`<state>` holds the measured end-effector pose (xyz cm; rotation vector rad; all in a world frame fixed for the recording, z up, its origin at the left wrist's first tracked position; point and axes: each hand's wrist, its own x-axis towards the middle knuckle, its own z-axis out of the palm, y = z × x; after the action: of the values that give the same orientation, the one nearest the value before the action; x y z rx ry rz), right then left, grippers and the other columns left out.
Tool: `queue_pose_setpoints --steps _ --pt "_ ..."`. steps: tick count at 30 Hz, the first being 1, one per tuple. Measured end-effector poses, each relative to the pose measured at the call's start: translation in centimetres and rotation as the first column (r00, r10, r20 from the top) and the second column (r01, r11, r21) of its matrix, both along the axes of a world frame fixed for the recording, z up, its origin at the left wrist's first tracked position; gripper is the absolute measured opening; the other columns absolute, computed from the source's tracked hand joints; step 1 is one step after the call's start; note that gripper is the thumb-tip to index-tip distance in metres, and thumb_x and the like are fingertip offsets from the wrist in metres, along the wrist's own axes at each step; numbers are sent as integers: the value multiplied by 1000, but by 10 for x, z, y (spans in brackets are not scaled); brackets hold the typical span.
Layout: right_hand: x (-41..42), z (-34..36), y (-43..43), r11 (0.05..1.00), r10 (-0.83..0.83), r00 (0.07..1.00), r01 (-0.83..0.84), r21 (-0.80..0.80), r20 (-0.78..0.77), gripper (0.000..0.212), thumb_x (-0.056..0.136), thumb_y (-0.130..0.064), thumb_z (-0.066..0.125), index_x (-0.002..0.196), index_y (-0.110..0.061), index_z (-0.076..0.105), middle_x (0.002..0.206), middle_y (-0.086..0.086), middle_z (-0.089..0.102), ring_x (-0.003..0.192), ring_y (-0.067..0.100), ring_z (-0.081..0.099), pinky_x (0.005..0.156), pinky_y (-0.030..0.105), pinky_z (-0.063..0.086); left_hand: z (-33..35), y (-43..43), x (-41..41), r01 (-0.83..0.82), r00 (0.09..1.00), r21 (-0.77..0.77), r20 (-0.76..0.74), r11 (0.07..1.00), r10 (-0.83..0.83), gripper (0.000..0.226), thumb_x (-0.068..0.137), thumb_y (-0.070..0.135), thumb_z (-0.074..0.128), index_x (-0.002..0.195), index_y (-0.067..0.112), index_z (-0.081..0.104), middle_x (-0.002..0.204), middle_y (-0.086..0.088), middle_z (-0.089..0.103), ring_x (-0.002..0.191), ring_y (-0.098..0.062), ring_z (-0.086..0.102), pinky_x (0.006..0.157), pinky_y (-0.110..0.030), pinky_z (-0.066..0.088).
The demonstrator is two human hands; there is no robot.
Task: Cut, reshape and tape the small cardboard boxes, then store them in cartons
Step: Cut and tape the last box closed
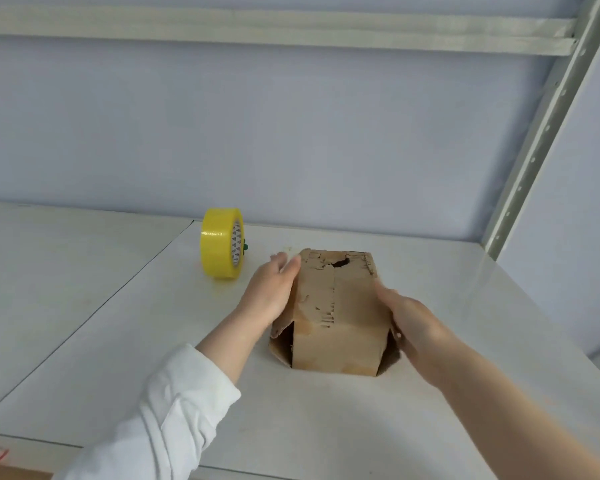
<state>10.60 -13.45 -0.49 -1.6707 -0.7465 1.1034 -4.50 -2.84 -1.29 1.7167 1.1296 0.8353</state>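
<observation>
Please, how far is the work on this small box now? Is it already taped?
Done: the cardboard box stands in a box shape, though its top is torn. In hand: the left hand and right hand press its two sides. Still to do: the near flaps are open and I see no fresh tape on them; the yellow tape roll stands apart on the table. Taping and storing remain.

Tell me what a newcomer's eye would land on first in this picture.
The worn brown cardboard box at the centre of the white table, a hole torn near its far top edge, draws the eye first. The left hand and right hand press its two sides. Behind and left, a bright yellow tape roll stands on edge.
</observation>
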Motion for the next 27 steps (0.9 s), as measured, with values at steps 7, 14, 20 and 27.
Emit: queue_pose_setpoints --steps 7,14,20,27 --pt "-13 65 14 983 -145 880 75 169 453 63 94 -49 42 149 -26 20 158 -7 12 146 14 7 116 42 10 44 73 -65 -139 954 570 -141 810 263 33 98 17 42 129 12 54 144 -6 42 136 -17 35 106 -21 22" --pt "-90 87 89 984 72 837 -150 101 543 51 97 -40 44 144 -21 36 149 -7 36 136 13 34 101 22 27 14 103 -100 131 877 784 -377 606 298 42 92 40 41 106 12 68 110 -5 63 101 -29 60 85 -35 44" --pt "-115 76 124 983 85 816 -163 85 572 49 97 -36 45 143 -17 39 147 -5 40 133 12 37 97 19 25 1 79 -133 -251 966 644 117 722 231 41 79 54 52 102 20 55 100 13 47 96 -10 50 84 -25 37" --pt "-136 68 133 947 263 766 -322 -5 586 56 91 -44 53 140 -20 41 140 -6 47 125 12 46 108 28 33 -3 57 -137 -98 949 -99 290 990 123 58 84 36 64 132 27 34 133 12 36 123 -4 37 95 -23 29"
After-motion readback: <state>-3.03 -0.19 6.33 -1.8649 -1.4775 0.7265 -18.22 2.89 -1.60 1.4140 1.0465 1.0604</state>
